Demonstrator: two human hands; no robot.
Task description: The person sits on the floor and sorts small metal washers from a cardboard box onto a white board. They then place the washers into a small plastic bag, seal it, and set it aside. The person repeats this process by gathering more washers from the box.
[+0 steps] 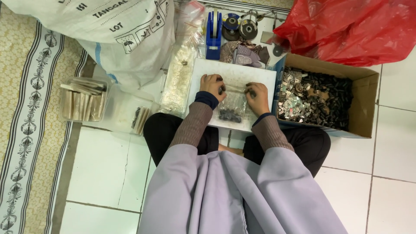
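A small clear plastic bag [232, 106] with dark small parts at its bottom lies on a white board [260, 78] across my lap. My left hand [212, 86] pinches the bag's top left corner. At the top right corner my right hand [258, 98] grips the same bag. Both hands rest on the board, fingers curled around the bag's mouth.
A cardboard box [362, 104] of small dark and silvery parts sits to the right, a red plastic bag [355, 30] behind it. A blue tape dispenser [213, 30] and tape rolls [248, 28] lie ahead. Clear containers [84, 99] and a large white sack [112, 30] stand to the left.
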